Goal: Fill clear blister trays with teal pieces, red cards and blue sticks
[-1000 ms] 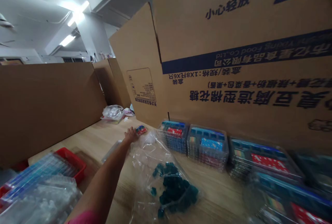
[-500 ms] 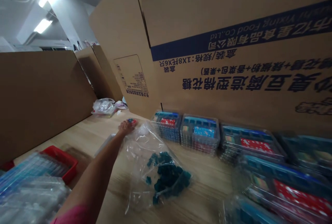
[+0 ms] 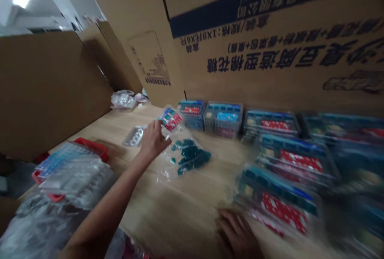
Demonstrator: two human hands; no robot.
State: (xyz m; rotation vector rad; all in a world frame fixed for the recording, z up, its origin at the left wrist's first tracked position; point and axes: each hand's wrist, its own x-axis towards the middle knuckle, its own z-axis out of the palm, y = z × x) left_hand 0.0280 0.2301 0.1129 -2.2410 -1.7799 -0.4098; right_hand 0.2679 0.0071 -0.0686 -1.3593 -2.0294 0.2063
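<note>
Fingers [image 3: 156,126] of the left hand [image 3: 153,141] curl at the lower left corner of a flat packet [image 3: 172,118], the thumb standing out to the right; whether they grip it or merely touch it cannot be told; the packet is glossy, tilted, banded blue and green, with a red speckled part.

From the left, a smooth brown cardboard wall [image 3: 45,91] rises behind a red plastic basket [image 3: 93,147]; thin, ridged clear trays [image 3: 78,179] lie stacked over the basket, bluish on one side, with crumpled clear plastic [image 3: 39,227] below; a loose, crinkled bundle [image 3: 123,99] sits farther back; just left of the left hand lies a shallow tray [image 3: 134,136] with moulded hollows.

Right of the left hand, a filmy clear bag [image 3: 165,173] rests on the wood-grained desk [image 3: 168,211], with a heap of small teal blocks [image 3: 192,153]; behind, a broad cardboard panel [image 3: 255,87] bears inverted dark print; boxy clear packs [image 3: 223,119] line its foot.

Nearer, the right hand [image 3: 240,235], blurred, lies low at the desk, its fingers loosely spread and slightly bent, holding nothing visible; just beside it sits a shiny pack [image 3: 277,201] with a red speckled card.
</note>
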